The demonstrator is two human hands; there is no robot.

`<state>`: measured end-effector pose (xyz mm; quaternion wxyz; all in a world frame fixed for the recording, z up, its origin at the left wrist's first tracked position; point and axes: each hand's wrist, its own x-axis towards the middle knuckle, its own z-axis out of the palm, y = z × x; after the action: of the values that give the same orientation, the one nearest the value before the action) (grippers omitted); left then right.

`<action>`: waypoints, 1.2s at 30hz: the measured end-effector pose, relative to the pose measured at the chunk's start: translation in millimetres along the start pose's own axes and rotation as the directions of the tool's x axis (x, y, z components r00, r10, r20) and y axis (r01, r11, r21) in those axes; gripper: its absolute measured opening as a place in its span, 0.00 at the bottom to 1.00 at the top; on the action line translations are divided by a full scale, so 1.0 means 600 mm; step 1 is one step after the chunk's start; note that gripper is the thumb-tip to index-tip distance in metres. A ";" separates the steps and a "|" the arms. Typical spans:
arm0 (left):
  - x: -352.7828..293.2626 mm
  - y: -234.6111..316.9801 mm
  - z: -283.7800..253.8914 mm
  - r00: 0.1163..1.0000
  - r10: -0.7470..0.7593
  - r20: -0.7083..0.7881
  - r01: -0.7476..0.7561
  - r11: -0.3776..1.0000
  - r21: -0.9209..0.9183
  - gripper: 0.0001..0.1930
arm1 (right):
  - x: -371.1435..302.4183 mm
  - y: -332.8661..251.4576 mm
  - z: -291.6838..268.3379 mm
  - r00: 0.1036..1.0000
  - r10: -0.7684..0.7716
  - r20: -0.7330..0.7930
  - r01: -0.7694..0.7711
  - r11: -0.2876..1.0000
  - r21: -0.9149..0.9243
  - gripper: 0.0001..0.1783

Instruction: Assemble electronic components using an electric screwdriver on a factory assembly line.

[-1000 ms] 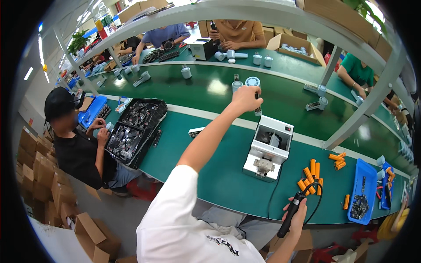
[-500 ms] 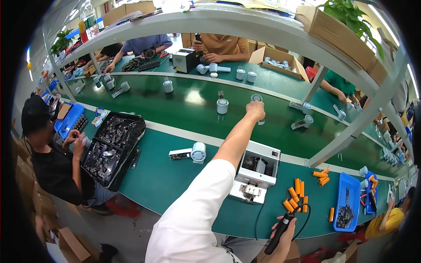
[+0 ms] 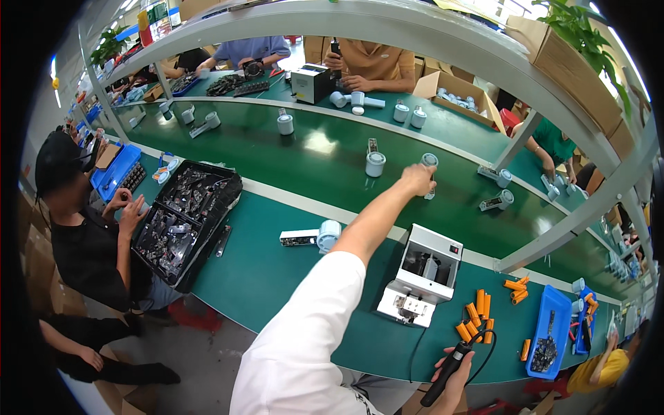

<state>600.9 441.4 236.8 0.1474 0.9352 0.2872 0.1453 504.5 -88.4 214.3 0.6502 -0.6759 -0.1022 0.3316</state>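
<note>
My left hand (image 3: pixel 418 180) reaches across to the green belt, its fingers closed around the neck of a light-blue round-headed housing (image 3: pixel 429 160). Its handle end pokes out below my fingers, and my hand hides the part between. My right hand (image 3: pixel 453 377), low in the picture, is wrapped around a black corded electric screwdriver (image 3: pixel 445 375). Another light-blue housing (image 3: pixel 328 236), its handle showing a circuit board, lies on the bench left of my forearm. Between my hands stands a white and grey box-shaped machine (image 3: pixel 420 277) with an open top.
Orange battery cells (image 3: pixel 477 315) lie right of the machine, beside a blue tray (image 3: pixel 551 304) of small dark parts. More light-blue housings (image 3: pixel 375 164) dot the belt. A black bin (image 3: pixel 181 228) of parts and a co-worker are leftward. A grey shelf frame (image 3: pixel 553 232) slants across the right.
The whole view has shifted, so the bench things appear farther right. My left hand has drawn back slightly from the housing's round head. My right hand still holds the screwdriver.
</note>
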 end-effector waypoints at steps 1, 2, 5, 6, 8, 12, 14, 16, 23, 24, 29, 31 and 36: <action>-0.005 -0.014 -0.019 1.000 -0.001 -0.024 0.003 0.998 0.055 0.30 | 0.002 0.000 0.001 1.000 -0.007 0.009 0.007 1.000 -0.012 0.44; -0.009 -0.042 -0.030 0.992 0.002 -0.126 0.025 0.976 0.214 0.31 | 0.005 -0.001 0.003 1.000 -0.004 0.020 0.004 1.000 -0.011 0.44; -0.023 -0.081 -0.078 0.935 -0.159 -0.316 0.282 0.874 0.395 0.33 | -0.001 0.000 -0.001 1.000 -0.010 0.003 0.010 1.000 -0.014 0.44; -0.034 -0.099 -0.084 0.877 -0.233 -0.421 0.409 0.822 0.396 0.33 | -0.003 0.000 -0.001 1.000 -0.016 0.003 0.016 1.000 -0.015 0.44; -0.057 -0.113 -0.117 0.780 -0.557 -0.284 0.618 0.756 0.215 0.37 | -0.007 -0.001 0.000 0.999 -0.033 -0.007 0.033 0.999 -0.008 0.44; -0.051 -0.185 -0.102 0.724 -0.689 0.029 0.657 0.676 -0.334 0.36 | -0.007 -0.002 0.008 1.000 0.011 0.005 -0.010 1.000 -0.021 0.42; -0.064 -0.268 -0.100 0.717 -0.675 -0.174 0.626 0.734 -0.264 0.34 | -0.001 -0.009 0.020 0.997 -0.006 0.081 0.007 1.000 -0.014 0.42; -0.068 -0.248 -0.102 0.789 -0.570 -0.229 0.541 0.822 -0.180 0.35 | -0.007 -0.012 0.011 0.998 -0.009 0.061 0.010 1.000 -0.018 0.42; -0.317 -0.150 -0.289 0.936 0.172 -0.308 -0.151 0.984 0.091 0.34 | -0.007 -0.016 -0.001 0.995 -0.022 0.092 0.021 1.000 0.010 0.41; -0.352 -0.120 -0.311 0.953 0.175 -0.245 -0.165 0.984 0.064 0.35 | -0.007 -0.015 -0.005 0.995 -0.023 0.095 0.023 1.000 0.004 0.41; -0.486 -0.061 -0.378 0.927 0.326 -0.186 -0.308 0.944 0.119 0.32 | -0.008 -0.007 -0.005 0.995 -0.049 0.083 0.047 0.999 0.025 0.42; -0.522 -0.061 -0.389 0.919 0.352 -0.175 -0.320 0.929 0.186 0.30 | -0.008 -0.005 -0.004 0.995 -0.053 0.084 0.050 0.998 0.031 0.42; -0.589 -0.051 -0.405 0.915 0.401 -0.033 -0.389 0.902 0.186 0.25 | -0.008 -0.004 0.002 0.996 -0.041 0.076 0.038 0.999 0.039 0.41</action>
<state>219.2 307.1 381.6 0.0215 0.9776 0.1084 0.1792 501.0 -89.6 218.4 0.6647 -0.6483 -0.1341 0.3463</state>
